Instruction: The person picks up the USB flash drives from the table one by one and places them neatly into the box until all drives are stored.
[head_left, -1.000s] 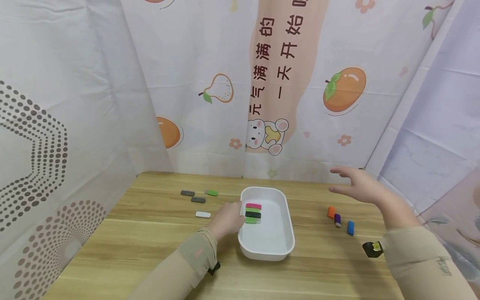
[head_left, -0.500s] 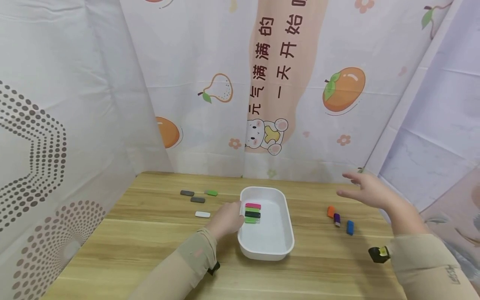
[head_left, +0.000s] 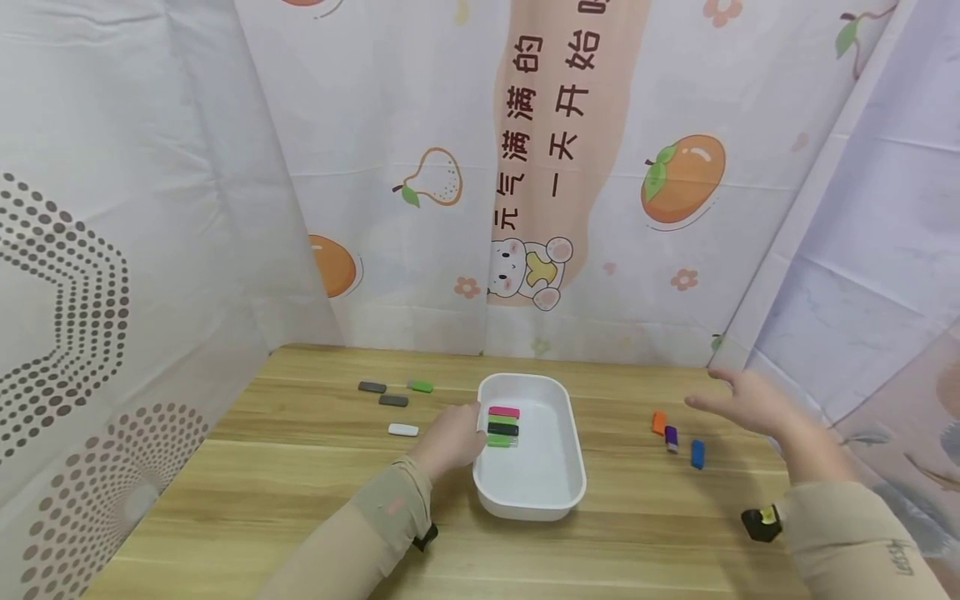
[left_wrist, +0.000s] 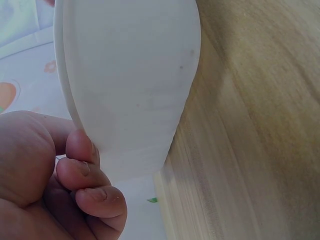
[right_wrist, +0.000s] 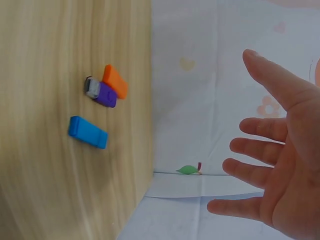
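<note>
My left hand [head_left: 452, 437] grips the left rim of a white plastic tray [head_left: 534, 507], its fingers curled at the edge in the left wrist view. Inside the tray, along its left side, lie a pink USB stick [head_left: 504, 412], a black one [head_left: 502, 429] and green ones [head_left: 501, 442]. My right hand [head_left: 750, 402] hovers above the table at the right, fingers spread and holding nothing. Below and to its left are an orange USB stick [right_wrist: 115, 81], a purple one [right_wrist: 103, 94] with its metal plug showing, and a blue one [right_wrist: 88, 132].
Left of the tray lie two dark grey sticks [head_left: 393, 401], a green stick [head_left: 422, 387] and a white stick [head_left: 403, 430]. The wooden table [head_left: 247, 500] meets a printed curtain [head_left: 405, 317] at the back, with more cloth on both sides.
My right hand has drifted right and slightly down, fingers still spread. The left hand keeps its hold on the tray, and the USB sticks lie as before.
</note>
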